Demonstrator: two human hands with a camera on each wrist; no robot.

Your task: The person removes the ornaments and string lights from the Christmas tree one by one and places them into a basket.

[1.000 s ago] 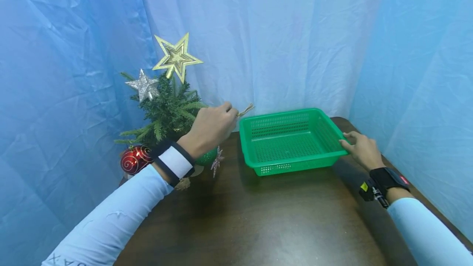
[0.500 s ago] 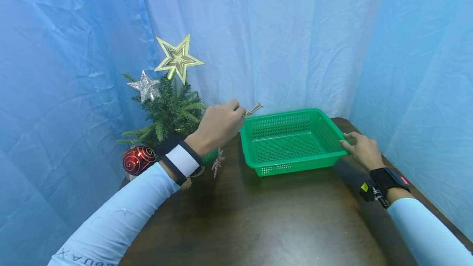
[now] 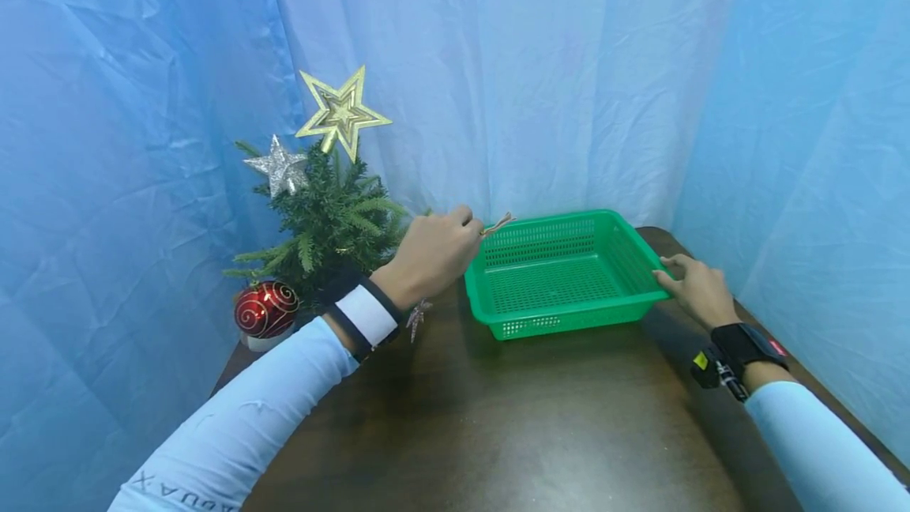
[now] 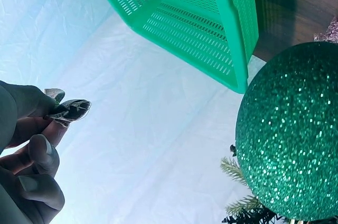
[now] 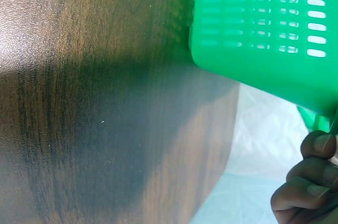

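My left hand (image 3: 437, 251) pinches a thin tan ribbon-like strip (image 3: 501, 224) between thumb and fingers, its free end pointing right at the near-left corner of the basket's back rim. In the left wrist view this strip (image 4: 74, 110) looks dark, crinkled and folded; what else may be inside the fingers is hidden. The green perforated plastic basket (image 3: 554, 279) stands on the table with nothing in it. At its right edge my right hand (image 3: 697, 291) grips the rim, and the right wrist view shows the curled fingers (image 5: 298, 195) below the basket's wall.
A small Christmas tree (image 3: 341, 220) stands left, bearing a gold star (image 3: 344, 113), a silver star (image 3: 279, 166) and a red ball (image 3: 266, 309). A green glitter ball (image 4: 290, 134) and a pink star ornament (image 3: 418, 318) are near my left wrist. Blue curtains (image 3: 554, 62) enclose the table.
My left hand has moved right and slightly down with the strip, away from the tree and up to the basket's left side. The right hand and basket stay put.
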